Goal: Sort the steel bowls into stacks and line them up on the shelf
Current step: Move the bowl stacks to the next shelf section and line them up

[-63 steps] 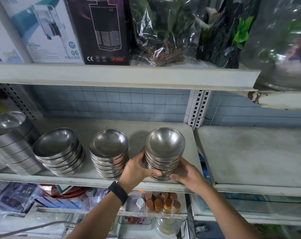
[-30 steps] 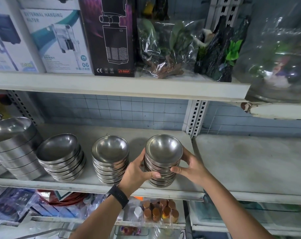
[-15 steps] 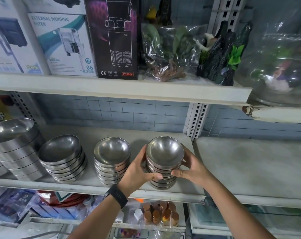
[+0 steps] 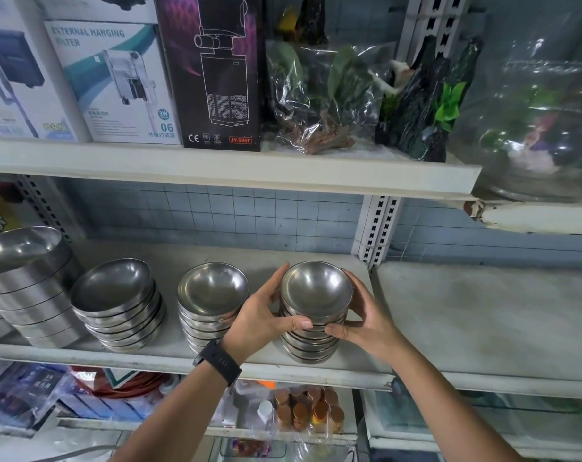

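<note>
A stack of small steel bowls (image 4: pixel 316 291) stands at the right end of the white middle shelf (image 4: pixel 283 365). My left hand (image 4: pixel 263 318) grips its left side, thumb across the front. My right hand (image 4: pixel 362 318) grips its right side, thumb meeting the left one. To the left stand a second small stack (image 4: pixel 213 291), a wider stack leaning left (image 4: pixel 113 288), and a tall stack of large straight-walled bowls (image 4: pixel 23 261) at the frame's edge.
The upper shelf (image 4: pixel 216 168) overhangs with filter boxes (image 4: pixel 116 81) and bagged aquarium plants (image 4: pixel 319 95). A slotted upright (image 4: pixel 377 228) divides off the bare right shelf (image 4: pixel 482 321). Bottles and packets (image 4: pixel 309 411) lie on the shelf below.
Both hands slid from the base of the right stack up to its upper bowls, and the stack moved slightly back on the shelf. The camera tilted upward.
</note>
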